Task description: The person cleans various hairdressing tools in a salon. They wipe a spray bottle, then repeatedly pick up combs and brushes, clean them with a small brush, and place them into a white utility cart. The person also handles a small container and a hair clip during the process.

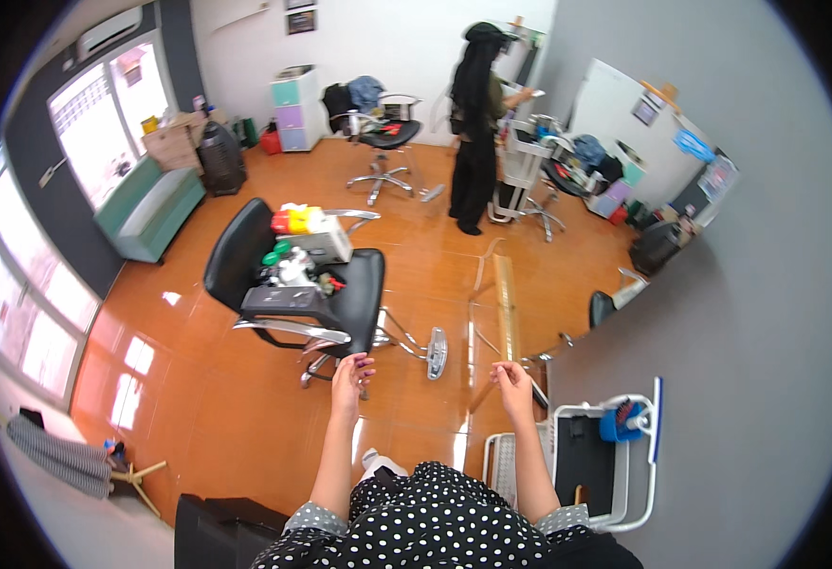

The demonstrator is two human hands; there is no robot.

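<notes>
My left hand [352, 384] is raised in front of me with its fingers loosely apart and nothing visible in it. Beyond it stands a black salon chair [366, 291] loaded with goods. On its seat are a white box [320, 242], red and yellow packages [298, 220], several bottles with green caps [284, 249] and a dark grey box [281, 300]. My right hand [515, 387] is held up with thumb and fingertips close together; whether something thin is between them I cannot tell. Just past those fingertips, in the view, runs a narrow wooden ledge [505, 299].
A white-framed trolley [622, 498] with a blue cup [616, 427] stands at my right. Farther off, a person in black [476, 128] stands beside a white trolley [522, 160]. A second loaded chair [391, 135] and a green bench [149, 213] are at the back.
</notes>
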